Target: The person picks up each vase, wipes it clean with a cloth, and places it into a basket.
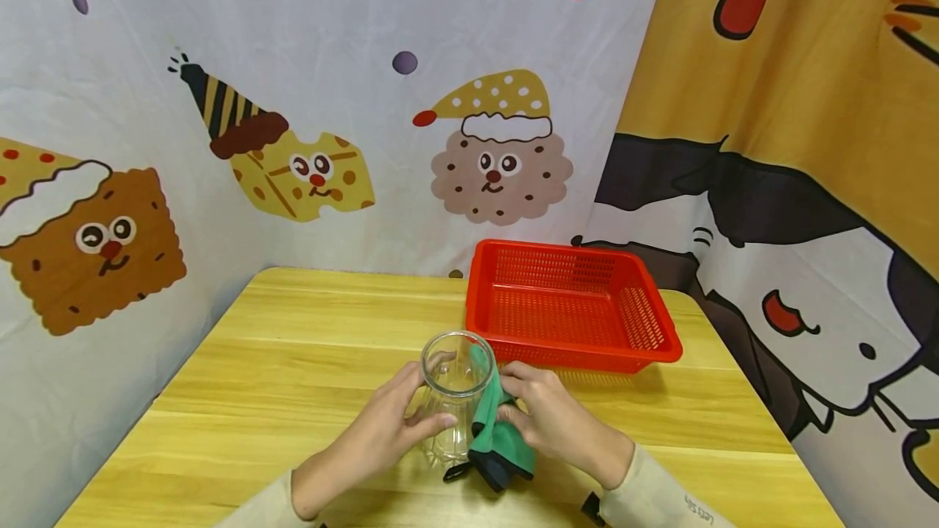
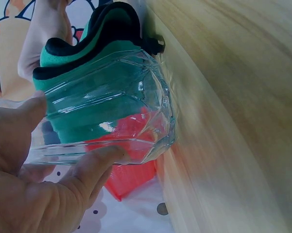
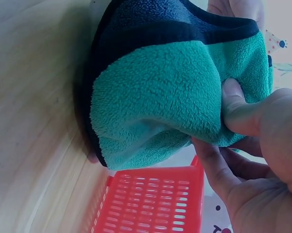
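Clear ribbed glass jar (image 1: 456, 393) in left hand's (image 1: 381, 430) grip, right hand (image 1: 546, 418) pinching green cloth (image 1: 499, 430).

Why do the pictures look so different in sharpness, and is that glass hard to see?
Head view: evenly lit and sharp, though the table edges bow from the wide lens. Left wrist view: the glass jar shows bright glints and lets the green cloth show through; the wood beside it is smeared. Right wrist view: the cloth fills the frame, its pile crisp, with the red basket softer behind.
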Demonstrator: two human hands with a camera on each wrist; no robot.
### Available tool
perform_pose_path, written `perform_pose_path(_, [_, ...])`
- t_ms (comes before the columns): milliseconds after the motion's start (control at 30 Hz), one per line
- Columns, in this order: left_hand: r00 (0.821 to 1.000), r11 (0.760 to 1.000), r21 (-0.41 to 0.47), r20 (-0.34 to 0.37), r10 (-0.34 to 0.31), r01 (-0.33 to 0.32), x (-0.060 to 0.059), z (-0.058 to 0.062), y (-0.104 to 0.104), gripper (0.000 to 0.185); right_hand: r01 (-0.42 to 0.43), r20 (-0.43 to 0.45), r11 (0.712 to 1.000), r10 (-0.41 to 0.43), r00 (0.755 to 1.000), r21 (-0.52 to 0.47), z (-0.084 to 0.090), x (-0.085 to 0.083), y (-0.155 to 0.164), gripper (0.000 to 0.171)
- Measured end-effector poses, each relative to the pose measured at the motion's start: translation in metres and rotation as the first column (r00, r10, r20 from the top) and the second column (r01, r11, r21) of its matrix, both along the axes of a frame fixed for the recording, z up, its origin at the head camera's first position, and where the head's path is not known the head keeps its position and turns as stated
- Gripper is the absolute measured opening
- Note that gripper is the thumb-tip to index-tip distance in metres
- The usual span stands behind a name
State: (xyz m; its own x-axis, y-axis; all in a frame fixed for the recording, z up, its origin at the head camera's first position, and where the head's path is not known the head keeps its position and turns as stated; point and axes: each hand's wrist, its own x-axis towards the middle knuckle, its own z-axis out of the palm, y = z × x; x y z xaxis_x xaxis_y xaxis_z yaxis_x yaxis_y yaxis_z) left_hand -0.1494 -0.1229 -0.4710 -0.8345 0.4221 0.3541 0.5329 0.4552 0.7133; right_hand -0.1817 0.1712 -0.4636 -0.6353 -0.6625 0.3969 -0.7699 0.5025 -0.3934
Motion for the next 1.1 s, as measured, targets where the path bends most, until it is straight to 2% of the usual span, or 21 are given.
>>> perform_pose_path(367, [1.000,1.000,-0.022,-0.004,0.013,-0.013,0.0003,-0.0012,0.0002,0.078,0.001,0.055,0.998,-0.004,0.998,0.056,-0.0020,-0.0004,0.0005,0.033])
perform_pose_path(600, [0.999,0.999,-0.038,0.020,0.028,-0.028,-0.0001,-0.0027,0.0002,0.082,0.002,0.061,0.996,-0.007,0.998,0.093,-0.0035,-0.0009,0.0005,0.027])
perform_pose_path(867, [1.000,0.999,-0.038,0.002,0.022,-0.022,0.0001,-0.0013,0.0005,0.078,-0.014,0.090,0.992,0.003,0.996,0.126,-0.0050,-0.0037,0.0005,0.027])
perform_pose_path(1100, [1.000,0.999,-0.041,-0.001,0.019,-0.019,0.0012,0.0007,-0.0002,0.078,-0.027,0.084,0.990,0.016,0.996,0.139,-0.0057,-0.0061,0.0013,0.024])
